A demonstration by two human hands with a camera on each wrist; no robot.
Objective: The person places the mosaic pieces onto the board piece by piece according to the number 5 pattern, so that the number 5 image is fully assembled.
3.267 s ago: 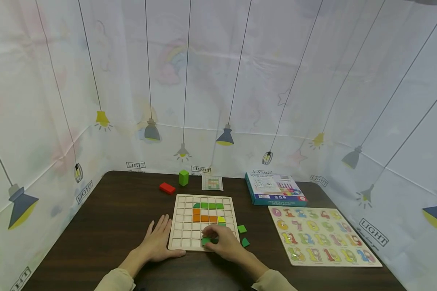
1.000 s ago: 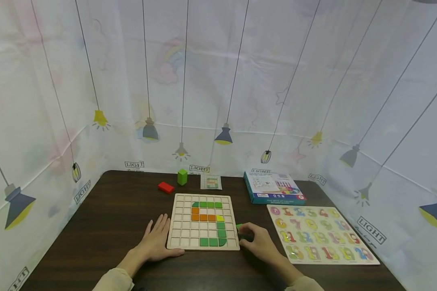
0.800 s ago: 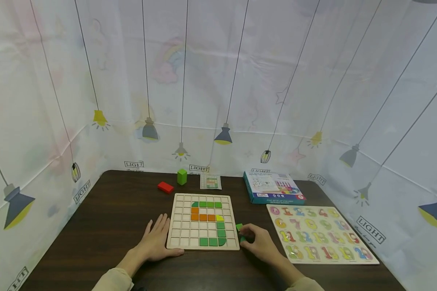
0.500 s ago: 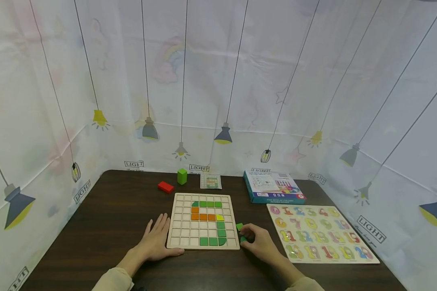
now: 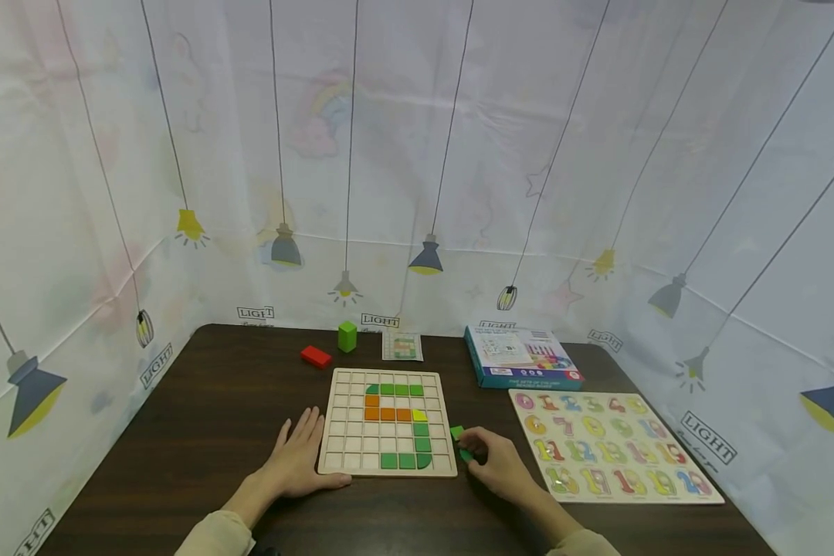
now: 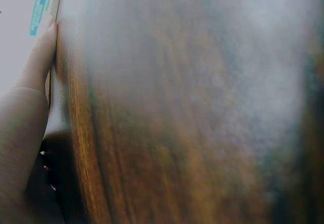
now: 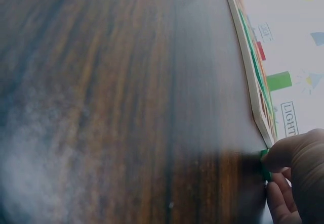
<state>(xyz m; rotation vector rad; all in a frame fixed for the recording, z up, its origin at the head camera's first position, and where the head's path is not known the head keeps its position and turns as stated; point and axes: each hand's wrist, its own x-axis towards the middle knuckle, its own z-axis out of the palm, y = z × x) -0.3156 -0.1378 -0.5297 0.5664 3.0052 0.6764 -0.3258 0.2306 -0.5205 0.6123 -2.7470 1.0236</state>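
A wooden grid board (image 5: pixel 347 444) lies in front of me, with green, orange and yellow tiles set in some of its squares. My left hand (image 5: pixel 295 455) rests flat on the table at the board's left side, fingers spread, thumb along its near corner. Just off the board's right edge, my right hand (image 5: pixel 493 463) pinches a dark green quarter-round tile (image 5: pixel 466 455) between thumb and fingers. The same tile (image 7: pixel 265 166) shows at the thumb in the right wrist view, low over the wood. A lighter green tile (image 5: pixel 456 433) lies beside those fingertips.
Behind the board are a red block (image 5: pixel 316 357), a standing green block (image 5: pixel 347 337) and a small pattern card (image 5: pixel 402 347). A flat puzzle box (image 5: pixel 524 378) sits at the back right, and a number puzzle board (image 5: pixel 615 448) lies right of my right hand.
My right hand has moved from the board's near row, where it was holding a green tile, to the loose tiles at right. That row now shows several green tiles. The left hand stays put.
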